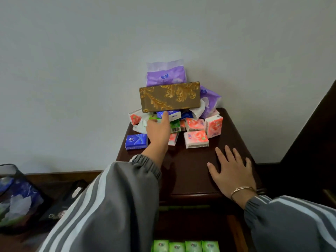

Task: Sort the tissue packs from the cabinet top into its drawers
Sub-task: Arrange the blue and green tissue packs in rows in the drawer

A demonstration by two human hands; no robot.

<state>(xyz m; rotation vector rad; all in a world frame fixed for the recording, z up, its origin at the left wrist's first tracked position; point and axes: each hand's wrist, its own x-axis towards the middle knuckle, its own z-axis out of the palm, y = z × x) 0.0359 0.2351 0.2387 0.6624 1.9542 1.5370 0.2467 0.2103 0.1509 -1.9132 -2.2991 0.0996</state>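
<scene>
A heap of tissue packs lies at the back of the dark wooden cabinet top (pixel 190 160). It holds a gold patterned box (pixel 170 97), purple soft packs (pixel 166 75), pink pocket packs (pixel 196 139), a blue pack (pixel 136 141) and a green pack (pixel 175 125). My left hand (pixel 158 130) reaches into the heap under the gold box, its fingers curled over the green pack and its forefinger touching a blue-and-white pack (pixel 172 115). My right hand (pixel 231 171) rests flat on the cabinet top, fingers spread, holding nothing. Below, an open drawer (pixel 234 231) shows a row of green packs (pixel 185 246).
A white wall stands right behind the heap. A dark bin (pixel 16 197) with a plastic bag is on the floor at the left, beside a black box (pixel 61 204). Dark wooden furniture (pixel 312 142) rises at the right.
</scene>
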